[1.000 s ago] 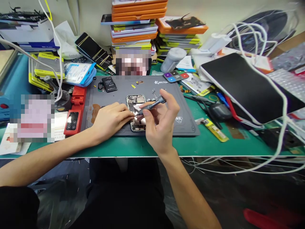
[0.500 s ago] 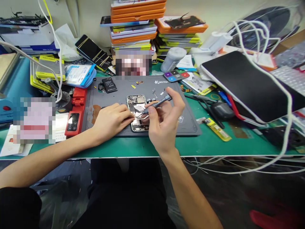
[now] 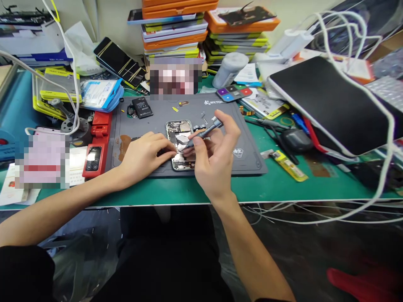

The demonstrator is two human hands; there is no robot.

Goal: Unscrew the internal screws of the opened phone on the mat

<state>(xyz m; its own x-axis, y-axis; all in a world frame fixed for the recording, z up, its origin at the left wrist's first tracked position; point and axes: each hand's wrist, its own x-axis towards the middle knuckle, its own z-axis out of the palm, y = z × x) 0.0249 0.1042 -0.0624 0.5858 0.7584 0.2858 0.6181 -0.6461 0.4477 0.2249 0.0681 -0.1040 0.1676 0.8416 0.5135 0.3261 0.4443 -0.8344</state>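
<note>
Grey pen-like tool (image 3: 209, 129) pinched by right hand (image 3: 218, 157), slanted over opened phone (image 3: 181, 140); left hand (image 3: 146, 153) bunched at phone's left edge, grip can't be told. Phone set mid-mat, grey mat (image 3: 250, 157) exposed rightward; yellow packet (image 3: 289, 165) placed past its right edge, green counter (image 3: 176, 192) strip seen in front

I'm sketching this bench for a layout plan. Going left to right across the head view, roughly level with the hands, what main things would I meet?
Blue machine → red device with a black button panel → left hand → opened phone → right hand → yellow packet.
</note>
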